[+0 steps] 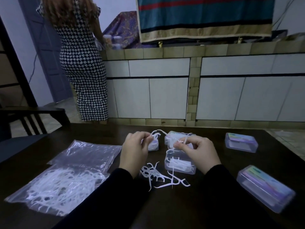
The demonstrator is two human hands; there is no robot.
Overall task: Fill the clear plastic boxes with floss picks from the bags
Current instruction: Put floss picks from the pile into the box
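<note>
Beside closed boxes (241, 142), loose picks (158, 175).

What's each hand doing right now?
Left hand: pinching a few floss picks.
Right hand: pinching floss picks above the open box.

Floss picks (155, 135) are pinched by the left hand (134, 150), others (184, 140) by the right hand (198, 153), above an open box (179, 165). Loose picks (158, 175) and a bag (54, 184) are seen on the surface (206, 204).
</note>
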